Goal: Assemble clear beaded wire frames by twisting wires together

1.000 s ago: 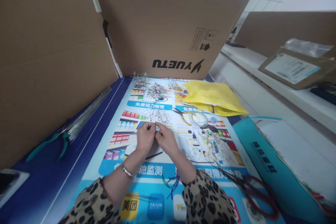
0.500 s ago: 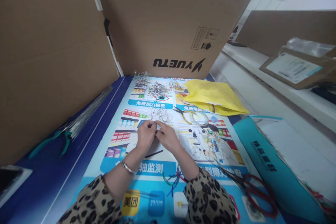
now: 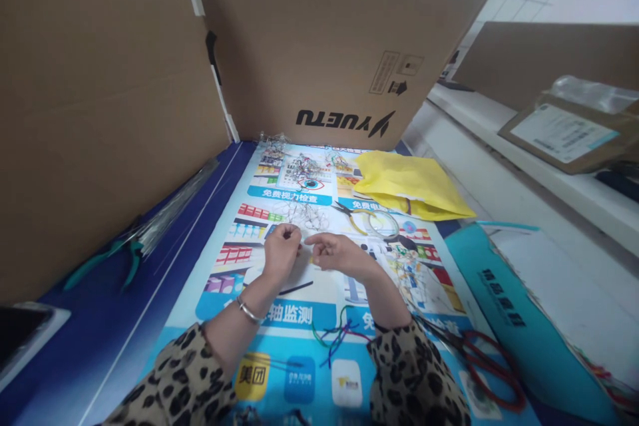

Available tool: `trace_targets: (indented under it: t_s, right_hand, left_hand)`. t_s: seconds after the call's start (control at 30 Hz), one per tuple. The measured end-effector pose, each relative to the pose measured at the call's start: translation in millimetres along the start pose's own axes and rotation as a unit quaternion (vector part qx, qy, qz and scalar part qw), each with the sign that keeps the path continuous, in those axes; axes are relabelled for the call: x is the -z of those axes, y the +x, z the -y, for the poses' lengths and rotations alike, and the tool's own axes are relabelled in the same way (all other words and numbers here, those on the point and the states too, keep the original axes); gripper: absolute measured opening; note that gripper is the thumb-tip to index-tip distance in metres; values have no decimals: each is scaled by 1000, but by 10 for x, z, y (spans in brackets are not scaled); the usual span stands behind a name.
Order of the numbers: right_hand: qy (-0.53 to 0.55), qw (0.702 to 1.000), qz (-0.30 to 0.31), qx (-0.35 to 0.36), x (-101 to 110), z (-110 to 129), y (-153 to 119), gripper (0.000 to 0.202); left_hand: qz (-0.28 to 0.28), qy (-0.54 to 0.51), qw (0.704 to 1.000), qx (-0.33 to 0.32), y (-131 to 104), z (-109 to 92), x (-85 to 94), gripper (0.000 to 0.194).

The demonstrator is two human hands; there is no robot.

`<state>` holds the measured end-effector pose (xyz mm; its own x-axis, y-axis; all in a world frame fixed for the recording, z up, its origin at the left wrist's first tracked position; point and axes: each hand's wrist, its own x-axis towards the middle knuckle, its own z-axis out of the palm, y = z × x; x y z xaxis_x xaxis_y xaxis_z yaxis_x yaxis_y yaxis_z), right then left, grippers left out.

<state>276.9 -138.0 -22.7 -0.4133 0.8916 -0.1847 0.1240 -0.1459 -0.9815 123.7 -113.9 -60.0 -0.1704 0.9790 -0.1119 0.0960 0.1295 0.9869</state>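
Note:
My left hand (image 3: 283,251) is closed in a pinch over the printed table cover. Whatever sits between its fingertips is too small to make out. Just to its right, my right hand (image 3: 340,255) has its index finger stretched toward the left hand, with the thumb apart below and the other fingers curled. I see nothing clear in it. Beyond both hands lies a loose tangle of thin wire (image 3: 308,215). Colored cords (image 3: 337,336), green, blue and purple, lie nearer me by the right forearm.
Yellow-handled pliers (image 3: 357,221) lie beside a clear ring-shaped roll (image 3: 383,225), before a yellow bag (image 3: 412,186). Red-handled scissors (image 3: 492,369) rest at right by a teal box (image 3: 519,306). Green-handled pliers (image 3: 132,263) and straight wires (image 3: 174,210) lie left. Cardboard (image 3: 319,46) stands behind.
My hands, together at the fingertips before, are now apart. The right hand has moved right and its index finger has stretched out. The view has shifted slightly.

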Motion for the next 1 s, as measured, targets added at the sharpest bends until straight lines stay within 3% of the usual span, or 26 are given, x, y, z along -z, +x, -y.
trace_targets:
  t_s: [0.07, 0.3, 0.43, 0.57, 0.83, 1.0]
  right_hand:
    - [9, 1000, -14, 5, 83, 5, -33, 32]
    - [-41, 987, -152, -35, 180, -34, -12, 21]
    - [-148, 975, -165, 1, 224, -70, -2, 18]
    - [-272, 945, -176, 49, 312, -97, -14, 21]
    - [-385, 892, -235, -18, 438, -84, -69, 22]
    - [-412, 893, -178, -18, 385, 11, -147, 20]
  left_hand:
    - [-3, -10, 1000, 5, -5, -17, -3, 14]
    - [-13, -24, 1000, 1, -9, -47, -10, 13]
    - [-17, -28, 999, -2, -8, -29, -14, 13]
    - [-20, -34, 999, -2, -16, -28, -12, 12]
    - [-15, -46, 999, 9, -28, -48, -3, 12]
    - [-20, -43, 999, 8, -23, -39, -7, 13]
